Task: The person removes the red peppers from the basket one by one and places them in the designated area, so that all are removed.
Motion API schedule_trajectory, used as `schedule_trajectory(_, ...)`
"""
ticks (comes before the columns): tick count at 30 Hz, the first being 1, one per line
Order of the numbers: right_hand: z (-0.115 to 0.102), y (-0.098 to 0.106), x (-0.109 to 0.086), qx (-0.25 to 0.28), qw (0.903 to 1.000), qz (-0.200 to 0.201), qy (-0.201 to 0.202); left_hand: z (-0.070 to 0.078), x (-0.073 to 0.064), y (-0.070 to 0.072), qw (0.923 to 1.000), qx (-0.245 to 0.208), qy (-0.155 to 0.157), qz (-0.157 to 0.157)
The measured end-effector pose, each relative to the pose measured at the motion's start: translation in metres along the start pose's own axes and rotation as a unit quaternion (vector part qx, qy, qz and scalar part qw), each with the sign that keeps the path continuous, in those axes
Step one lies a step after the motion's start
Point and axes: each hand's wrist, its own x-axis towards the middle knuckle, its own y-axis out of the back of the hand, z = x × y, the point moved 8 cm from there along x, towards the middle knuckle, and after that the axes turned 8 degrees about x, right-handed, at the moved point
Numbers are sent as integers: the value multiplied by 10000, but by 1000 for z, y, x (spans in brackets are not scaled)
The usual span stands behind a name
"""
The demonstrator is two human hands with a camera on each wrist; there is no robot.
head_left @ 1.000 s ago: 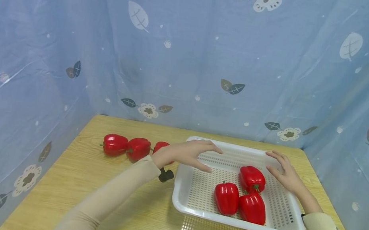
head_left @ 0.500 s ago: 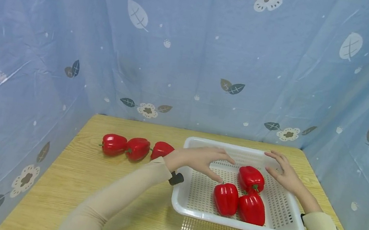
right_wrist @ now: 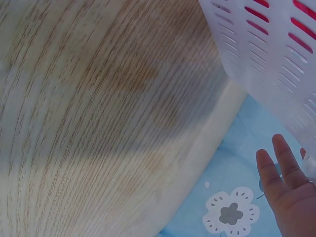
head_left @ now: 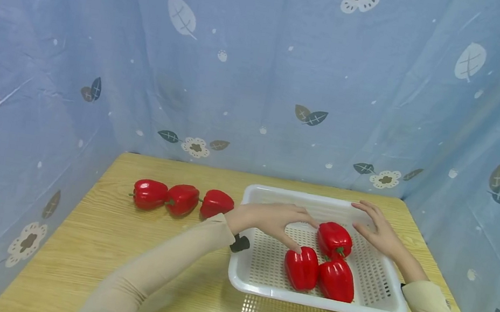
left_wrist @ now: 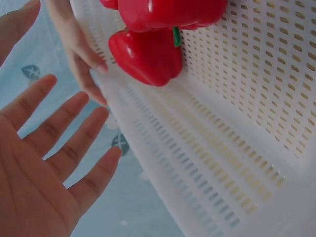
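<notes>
My left hand (head_left: 275, 222) is over the left part of a white perforated plastic basket (head_left: 306, 298). Its fingers are spread and nothing is in its grasp; the left wrist view shows the bare palm (left_wrist: 32, 182). In the basket lie three red bell peppers: a front left one (head_left: 302, 269) just under my left thumb, a front right one (head_left: 336, 280), and a rear one (head_left: 334, 239). Whether the left fingertips touch any pepper I cannot tell. By the basket's right rim, my right hand (head_left: 377, 233) holds nothing, its fingers loosely extended.
Three more red bell peppers lie in a row on the wooden table (head_left: 142, 248), left of the basket: a left one (head_left: 150, 195), a middle one (head_left: 182, 200) and a right one (head_left: 216, 204). A blue patterned curtain (head_left: 242, 78) encloses the back and sides.
My left hand has moved right, farther over the basket toward the peppers in it. My right hand keeps its place by the right rim. The head view has shifted slightly.
</notes>
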Motion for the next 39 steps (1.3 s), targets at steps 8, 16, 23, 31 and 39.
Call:
schedule_trajectory(8, 1, 0, 0, -44, 10000, 11, 85, 7, 8, -6, 9997, 37, -87, -220)
schedule_trajectory(16, 1, 1, 0, -56, 10000, 17, 50, 13, 19, -21, 9987, -237, -177, -426)
schedule_trajectory(23, 2, 0, -1, -109, 9999, 2, -56, 18, 24, -38, 9947, -592, -172, -819)
schedule_trajectory(31, 3, 0, -2, 0, 10000, 14, -57, 18, 32, -55, 9921, -660, -166, -1058)
schedule_trajectory(39, 3, 0, -1, -19, 10000, 7, -96, 16, 34, -65, 9910, -627, -155, -1168)
